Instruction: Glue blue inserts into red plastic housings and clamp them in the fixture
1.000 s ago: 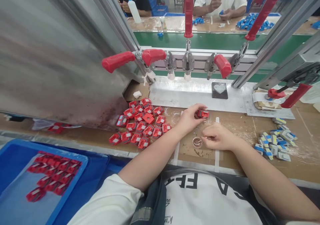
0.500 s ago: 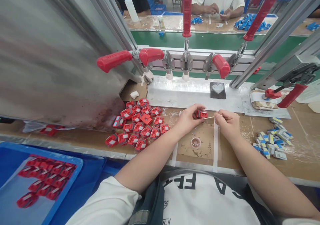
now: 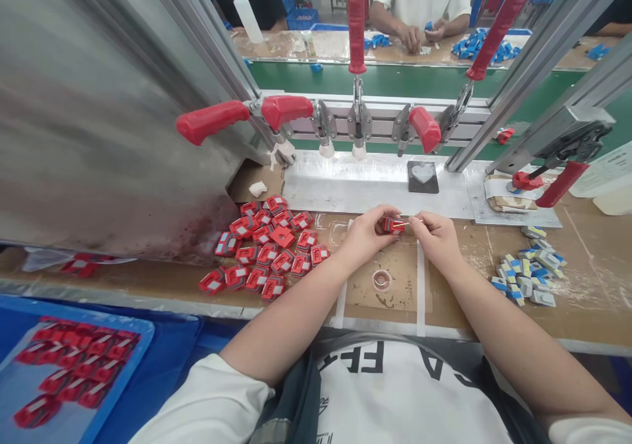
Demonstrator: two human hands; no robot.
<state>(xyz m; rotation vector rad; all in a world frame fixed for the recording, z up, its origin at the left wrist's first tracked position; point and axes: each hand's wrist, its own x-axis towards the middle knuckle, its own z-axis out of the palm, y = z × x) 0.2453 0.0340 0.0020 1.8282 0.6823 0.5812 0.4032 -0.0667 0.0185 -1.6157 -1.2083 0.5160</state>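
Between the thumb and fingers of my left hand (image 3: 368, 233) is a small red plastic part (image 3: 394, 225) with a recess in its face. My right hand (image 3: 436, 234) pinches a thin pale stick (image 3: 405, 224), whose tip reaches over the red part's recess. Just below the hands, a small round clear dish (image 3: 382, 280) rests on a cardboard patch (image 3: 360, 297). Left of my left forearm lies a pile of similar red parts (image 3: 283, 236), many with a pale rectangle on them. A heap of small grey, blue and yellow pieces (image 3: 530, 269) sits to the right.
Red-handled toggle clamps (image 3: 356, 29) stand on a metal frame behind a metal plate (image 3: 340, 184). A dark block with a heart shape (image 3: 423, 177) lies on the plate. At lower left, a blue tray (image 3: 143, 338) holds red parts. Across the green strip, a co-worker handles blue pieces.
The stick has moved left, from beside the red part's edge to over its recess, and my right hand is nearer my left. The whole view has shifted slightly.
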